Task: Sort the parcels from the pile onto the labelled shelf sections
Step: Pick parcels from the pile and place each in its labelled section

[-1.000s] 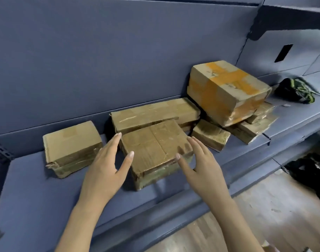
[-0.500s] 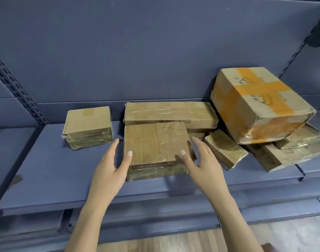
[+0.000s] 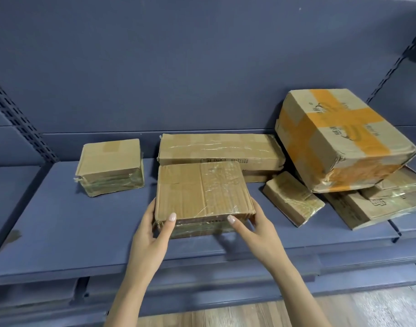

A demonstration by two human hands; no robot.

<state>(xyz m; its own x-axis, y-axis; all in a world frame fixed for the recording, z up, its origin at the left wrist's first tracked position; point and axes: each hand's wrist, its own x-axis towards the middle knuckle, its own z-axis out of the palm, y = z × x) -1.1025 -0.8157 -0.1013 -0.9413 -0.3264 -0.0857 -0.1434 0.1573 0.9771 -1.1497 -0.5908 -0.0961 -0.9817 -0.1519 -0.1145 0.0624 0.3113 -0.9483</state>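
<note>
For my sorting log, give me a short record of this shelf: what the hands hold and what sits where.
held: flat taped parcel, front centre of shelf
left hand: grips its near left corner
right hand: grips its near right corner
behind it: long parcel
far left: small box, standing apart
right: orange-taped box tilted on flat parcels

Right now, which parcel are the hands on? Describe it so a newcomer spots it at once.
On the blue shelf, look mid-shelf, just in front of the long flat parcel against the back wall. The squarish brown parcel there is the only one held: the left hand and right hand grip its near corners.
</note>
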